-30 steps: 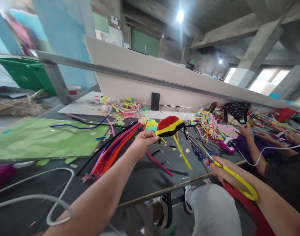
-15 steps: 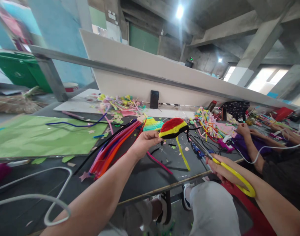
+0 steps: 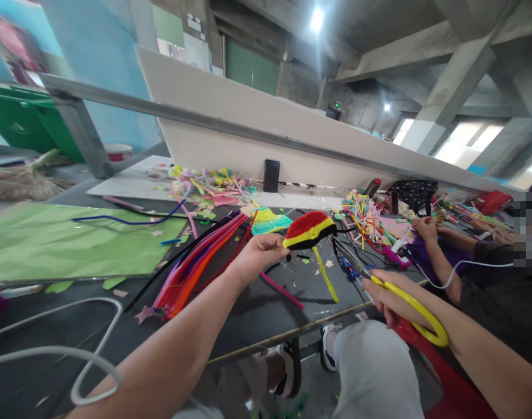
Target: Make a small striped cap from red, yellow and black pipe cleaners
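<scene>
My left hand [image 3: 263,253] pinches the left end of a domed red, yellow and black piece [image 3: 310,231] that looks made of fuzzy pipe cleaners, held above the table. My right hand [image 3: 385,297] grips scissors [image 3: 411,308] with yellow handles, their metal blades pointing up and left toward the piece's right end. Whether the blades touch anything there I cannot tell. Behind the held piece lies a similar yellow and turquoise piece [image 3: 272,222]. A yellow pipe cleaner [image 3: 325,276] lies below, and a bundle of pink, orange and purple pipe cleaners [image 3: 185,279] rests left of my left hand.
A green sheet [image 3: 74,244] covers the table's left side, with a white cable [image 3: 91,349] in front. A phone [image 3: 271,176] leans against the white board. Scraps and pipe cleaner heaps [image 3: 364,218] lie along the back. Another person's hand [image 3: 425,227] works at right.
The view has shifted slightly. Both hands keep their hold and nearly the same places. The black tail hanging from the piece's right end shows less plainly now.
</scene>
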A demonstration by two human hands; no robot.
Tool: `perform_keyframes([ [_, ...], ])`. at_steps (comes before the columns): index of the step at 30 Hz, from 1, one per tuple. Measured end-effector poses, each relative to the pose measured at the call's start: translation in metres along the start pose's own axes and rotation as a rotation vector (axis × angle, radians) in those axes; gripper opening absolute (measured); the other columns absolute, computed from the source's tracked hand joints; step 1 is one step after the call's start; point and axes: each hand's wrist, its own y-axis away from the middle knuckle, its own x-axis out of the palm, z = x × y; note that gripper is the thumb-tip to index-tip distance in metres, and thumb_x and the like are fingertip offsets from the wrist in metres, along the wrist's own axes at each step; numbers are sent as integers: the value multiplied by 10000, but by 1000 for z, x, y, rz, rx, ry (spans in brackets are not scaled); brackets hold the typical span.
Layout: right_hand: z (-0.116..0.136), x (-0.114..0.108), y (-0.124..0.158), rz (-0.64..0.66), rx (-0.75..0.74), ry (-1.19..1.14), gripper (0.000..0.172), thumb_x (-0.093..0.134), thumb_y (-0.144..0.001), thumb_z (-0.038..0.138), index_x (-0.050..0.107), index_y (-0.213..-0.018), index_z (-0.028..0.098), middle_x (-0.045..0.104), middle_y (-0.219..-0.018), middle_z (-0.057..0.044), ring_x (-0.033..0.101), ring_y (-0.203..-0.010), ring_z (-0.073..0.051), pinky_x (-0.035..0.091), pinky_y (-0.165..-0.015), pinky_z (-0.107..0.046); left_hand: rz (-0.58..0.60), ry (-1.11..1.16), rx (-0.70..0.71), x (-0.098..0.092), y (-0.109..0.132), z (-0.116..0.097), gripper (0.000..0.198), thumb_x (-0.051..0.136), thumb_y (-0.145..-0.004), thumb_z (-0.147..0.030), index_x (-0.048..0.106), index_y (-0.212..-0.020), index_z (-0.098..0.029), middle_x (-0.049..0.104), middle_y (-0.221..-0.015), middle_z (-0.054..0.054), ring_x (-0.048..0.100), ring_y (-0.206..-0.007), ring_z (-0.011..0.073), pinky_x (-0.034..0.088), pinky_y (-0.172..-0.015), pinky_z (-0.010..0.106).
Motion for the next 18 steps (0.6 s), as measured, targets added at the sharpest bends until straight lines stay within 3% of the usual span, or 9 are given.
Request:
perform_keyframes([
  [8,21,-6,-2,9,-25,89,397,472,-812,602,393,-741,219,450,-422,84,476,-293,-101,365,-344,-198,7,22,4,-1,0,2,224,745,-686,-273,596,-587,-137,541,-645,4,463,-626,107,345,-602,233],
  [13,27,-7,2,-33,-26,129,393,427,-848,591,368,-717,225,450,-479,74,411,-274,-79,285,-319,-200,5,52,5,-2,0,3,215,746,-687,-255,602,-582,-134,564,-640,-2,474,-631,101,341,-620,232],
  [18,26,-7,-3,-147,-157,358,344,475,-859,456,383,-638,208,453,-512,37,417,-445,-93,299,-446,-225,-64,119,-31,-2,-1,5,188,768,-659,-246,634,-594,-132,583,-608,-3,477,-591,91,341,-604,223],
])
